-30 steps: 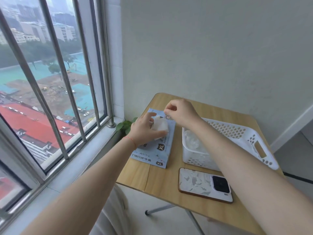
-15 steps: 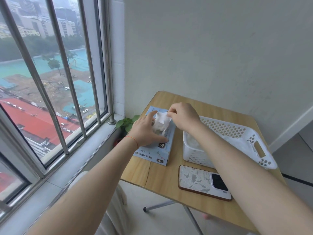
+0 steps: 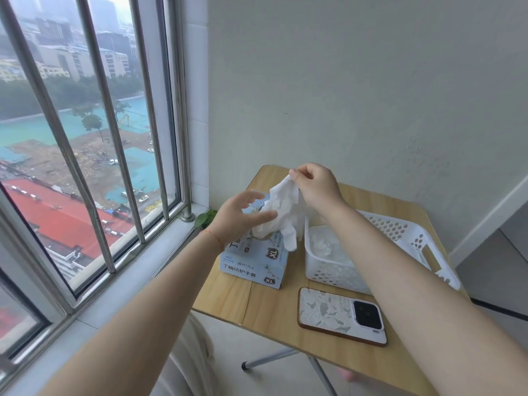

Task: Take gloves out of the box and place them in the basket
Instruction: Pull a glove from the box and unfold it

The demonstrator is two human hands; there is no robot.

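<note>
A light-blue glove box (image 3: pixel 257 262) marked XL lies on the left part of a small wooden table (image 3: pixel 274 310). My right hand (image 3: pixel 317 185) pinches the top of a white glove (image 3: pixel 281 214) and holds it up above the box, its fingers dangling down. My left hand (image 3: pixel 241 217) hovers over the box with fingers spread and relaxed, beside the glove. Right of the box stands a white perforated basket (image 3: pixel 405 235) with several white gloves (image 3: pixel 325 244) at its near end.
A phone (image 3: pixel 340 315) in a patterned case lies face down at the table's front edge. A barred window (image 3: pixel 94 155) and its sill run along the left. A plain wall stands behind the table, and a small green plant (image 3: pixel 204 218) peeks up by the sill.
My right hand has risen, drawing the white glove up out of the box. My left hand has lifted off the box top and opened its fingers.
</note>
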